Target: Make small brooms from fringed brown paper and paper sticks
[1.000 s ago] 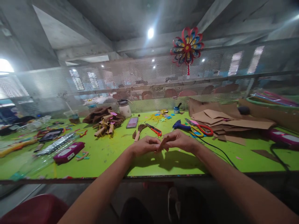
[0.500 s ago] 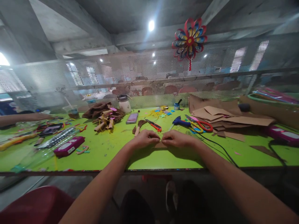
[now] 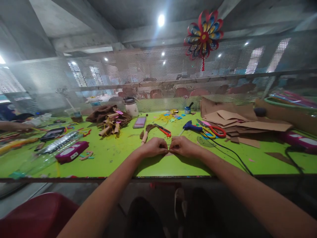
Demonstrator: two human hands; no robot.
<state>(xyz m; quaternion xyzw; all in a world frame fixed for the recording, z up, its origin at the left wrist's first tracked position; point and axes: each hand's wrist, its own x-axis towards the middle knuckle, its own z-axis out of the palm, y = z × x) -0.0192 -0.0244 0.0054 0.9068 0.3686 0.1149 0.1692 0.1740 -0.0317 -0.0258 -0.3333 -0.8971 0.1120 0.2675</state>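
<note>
My left hand (image 3: 155, 147) and my right hand (image 3: 182, 146) meet low over the green table (image 3: 158, 167), fingertips almost touching. Both are closed in a pinch on a small piece of brown paper (image 3: 169, 153), mostly hidden by the fingers. Just beyond my left hand lies a brown paper roll with a fringed end (image 3: 146, 133). A utility knife with a red-orange handle (image 3: 164, 131) is past the fingertips. Beyond my right hand sit a blue glue gun (image 3: 192, 127) with a black cord and scissors with red and yellow handles (image 3: 214, 131).
Brown paper sheets (image 3: 237, 126) are piled at right beside a purple power strip (image 3: 300, 142). Another purple power strip (image 3: 72, 151) and plastic bottles (image 3: 59, 142) lie at left. Brown paper rolls (image 3: 110, 129) and a white jar (image 3: 131, 107) stand further back. Another person's hand (image 3: 23, 127) reaches in.
My fingers have folded or rolled the brown paper smaller, so less of it shows between my hands. At far left, the other person's hand has drawn back leftward.
</note>
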